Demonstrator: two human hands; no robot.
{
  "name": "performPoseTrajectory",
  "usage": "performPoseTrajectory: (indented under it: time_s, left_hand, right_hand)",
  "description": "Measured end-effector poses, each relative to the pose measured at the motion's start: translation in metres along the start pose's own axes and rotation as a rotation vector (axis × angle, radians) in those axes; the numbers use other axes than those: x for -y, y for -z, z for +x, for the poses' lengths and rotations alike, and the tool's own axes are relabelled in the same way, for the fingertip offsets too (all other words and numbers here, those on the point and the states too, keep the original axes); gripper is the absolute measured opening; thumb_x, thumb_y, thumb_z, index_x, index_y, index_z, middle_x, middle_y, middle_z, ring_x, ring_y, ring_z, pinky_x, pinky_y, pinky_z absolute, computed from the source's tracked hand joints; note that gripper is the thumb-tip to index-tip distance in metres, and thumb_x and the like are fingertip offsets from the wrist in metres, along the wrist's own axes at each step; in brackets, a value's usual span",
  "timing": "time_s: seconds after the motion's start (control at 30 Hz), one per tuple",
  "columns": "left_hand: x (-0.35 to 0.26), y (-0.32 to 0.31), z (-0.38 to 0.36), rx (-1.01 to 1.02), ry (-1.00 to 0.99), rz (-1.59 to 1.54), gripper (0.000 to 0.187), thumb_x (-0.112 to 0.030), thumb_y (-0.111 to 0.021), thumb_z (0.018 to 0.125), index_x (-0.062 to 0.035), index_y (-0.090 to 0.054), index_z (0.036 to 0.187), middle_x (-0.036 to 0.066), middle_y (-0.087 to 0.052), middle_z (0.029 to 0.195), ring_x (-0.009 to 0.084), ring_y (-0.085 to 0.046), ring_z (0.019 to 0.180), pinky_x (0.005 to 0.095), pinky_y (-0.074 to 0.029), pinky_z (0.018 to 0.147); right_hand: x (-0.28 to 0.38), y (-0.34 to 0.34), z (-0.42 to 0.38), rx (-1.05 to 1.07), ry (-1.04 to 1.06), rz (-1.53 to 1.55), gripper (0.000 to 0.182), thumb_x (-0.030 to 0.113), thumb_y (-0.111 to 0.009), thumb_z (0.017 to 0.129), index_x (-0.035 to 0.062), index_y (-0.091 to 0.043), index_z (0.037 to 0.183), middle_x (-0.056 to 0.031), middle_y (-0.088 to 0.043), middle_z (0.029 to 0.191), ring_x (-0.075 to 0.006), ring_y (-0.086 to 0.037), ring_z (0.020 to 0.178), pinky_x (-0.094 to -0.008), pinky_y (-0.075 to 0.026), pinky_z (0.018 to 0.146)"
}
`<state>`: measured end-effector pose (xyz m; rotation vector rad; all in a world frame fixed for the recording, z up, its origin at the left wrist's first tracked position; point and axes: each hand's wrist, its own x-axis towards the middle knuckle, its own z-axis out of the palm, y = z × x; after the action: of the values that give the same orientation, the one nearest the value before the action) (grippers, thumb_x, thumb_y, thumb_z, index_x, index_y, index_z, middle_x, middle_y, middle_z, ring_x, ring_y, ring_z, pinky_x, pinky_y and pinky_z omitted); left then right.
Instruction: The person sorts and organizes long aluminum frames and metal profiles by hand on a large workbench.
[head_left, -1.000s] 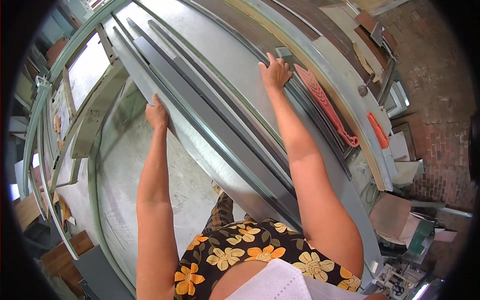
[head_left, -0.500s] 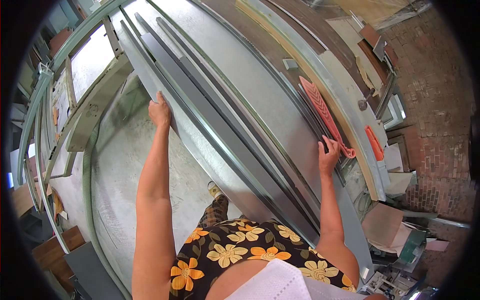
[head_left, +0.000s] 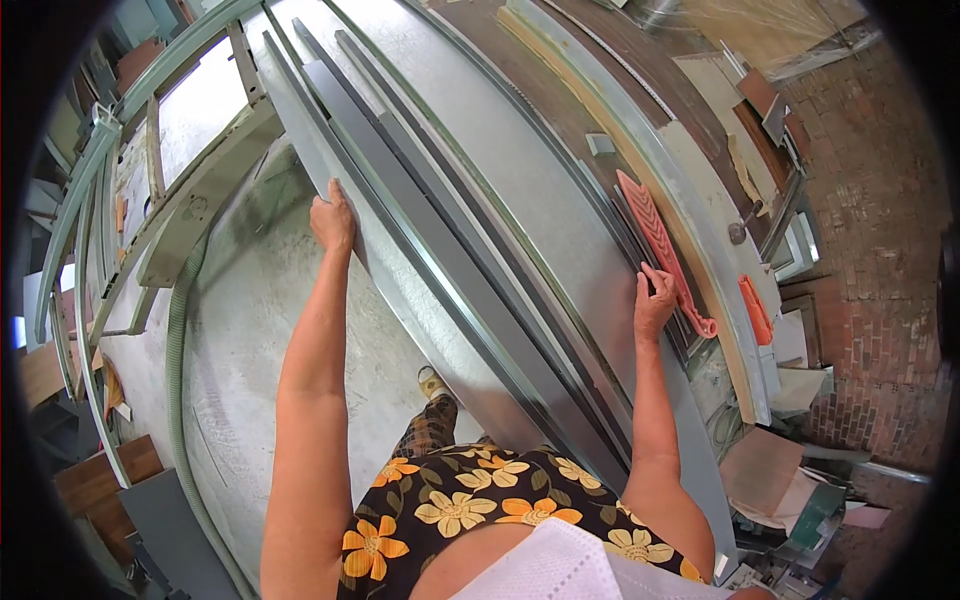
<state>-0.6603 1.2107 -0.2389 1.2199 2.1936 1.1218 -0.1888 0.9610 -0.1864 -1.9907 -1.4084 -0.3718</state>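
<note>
My left hand point(head_left: 333, 217) is closed on the near edge of a long shiny metal panel point(head_left: 400, 300), one finger stretched along its top. Grey metal profiles point(head_left: 400, 165) lie lengthwise on this surface, between my two arms. My right hand point(head_left: 655, 303) is over the far side, its thumb and forefinger pinched together. Whether anything sits in that pinch I cannot make out. Thin dark strips point(head_left: 628, 226) run beside these fingers. Just to their right lies a long pink-red plastic piece with a ridged pattern point(head_left: 650, 220).
A pale wooden board with a metal rim point(head_left: 625, 120) curves along the far side. An orange-red object point(head_left: 755, 310) lies beyond it. On the left stand a metal frame point(head_left: 205, 195) and a ribbed hose point(head_left: 177, 370) on the concrete floor. Offcuts point(head_left: 765, 460) are piled at right.
The view has shifted slightly, so the bench and profiles appear farther right. My right hand has drawn a little away from the pink-red piece, its fingertips now together. My left hand keeps its hold.
</note>
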Motion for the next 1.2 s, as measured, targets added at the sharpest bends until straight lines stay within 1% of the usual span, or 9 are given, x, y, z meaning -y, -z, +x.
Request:
performPoseTrajectory:
  time_s: [0.27, 0.43, 0.7, 1.0, 1.17, 1.2]
  left_hand:
    - [0.001, -0.002, 0.002, -0.027, -0.012, -0.047, 0.064, -0.054, -0.046, 0.087, 0.0080, -0.061, 0.094, 0.030, -0.062, 0.092, 0.0436, -0.060, 0.091, 0.0474, -0.045, 0.080]
    - [0.003, -0.003, 0.005, -0.015, -0.015, -0.057, 0.064, -0.053, -0.047, 0.087, 0.0086, -0.061, 0.093, 0.030, -0.062, 0.092, 0.0434, -0.060, 0.091, 0.0470, -0.045, 0.080]
    - [0.000, -0.002, 0.006, -0.027, -0.025, -0.038, 0.064, -0.053, -0.047, 0.087, 0.0090, -0.061, 0.093, 0.030, -0.062, 0.091, 0.0436, -0.060, 0.090, 0.0470, -0.046, 0.079]
    - [-0.003, -0.005, 0.009, -0.074, 0.002, -0.026, 0.062, -0.053, -0.049, 0.086, 0.0072, -0.062, 0.091, 0.028, -0.063, 0.089, 0.0437, -0.061, 0.086, 0.0484, -0.046, 0.076]
    - [-0.002, -0.008, 0.013, -0.028, 0.065, 0.015, 0.064, -0.056, -0.049, 0.085, 0.0056, -0.062, 0.095, 0.027, -0.062, 0.097, 0.0422, -0.059, 0.094, 0.0494, -0.045, 0.079]
    - [-0.004, -0.006, 0.013, -0.019, 0.076, 0.000, 0.065, -0.056, -0.048, 0.085, 0.0069, -0.061, 0.096, 0.029, -0.062, 0.097, 0.0433, -0.059, 0.095, 0.0481, -0.044, 0.081]
  right_hand:
    - [0.027, -0.034, 0.029, -0.004, 0.013, 0.062, 0.022, 0.013, -0.068, 0.077, 0.0119, -0.070, 0.099, -0.0074, -0.056, 0.087, -0.0253, -0.054, 0.088, -0.0374, -0.044, 0.080]
    - [0.047, -0.061, 0.052, -0.044, 0.072, 0.059, 0.021, 0.013, -0.069, 0.076, 0.0130, -0.070, 0.096, -0.0068, -0.058, 0.083, -0.0258, -0.057, 0.083, -0.0380, -0.045, 0.076]
    - [0.072, -0.110, 0.088, -0.061, 0.096, 0.024, 0.020, 0.015, -0.071, 0.073, 0.0144, -0.070, 0.093, -0.0062, -0.059, 0.085, -0.0259, -0.058, 0.085, -0.0379, -0.046, 0.077]
    - [0.103, -0.144, 0.117, -0.074, 0.121, 0.026, 0.019, 0.017, -0.071, 0.073, 0.0181, -0.070, 0.093, -0.0055, -0.060, 0.086, -0.0273, -0.058, 0.082, -0.0384, -0.047, 0.073]
    - [0.116, -0.156, 0.130, -0.053, 0.093, -0.026, 0.021, 0.019, -0.071, 0.073, 0.0188, -0.070, 0.094, -0.0060, -0.062, 0.090, -0.0282, -0.058, 0.084, -0.0382, -0.048, 0.074]
    - [0.118, -0.159, 0.132, -0.047, 0.085, -0.023, 0.021, 0.019, -0.071, 0.073, 0.0185, -0.070, 0.094, -0.0059, -0.062, 0.091, -0.0283, -0.059, 0.085, -0.0382, -0.048, 0.074]
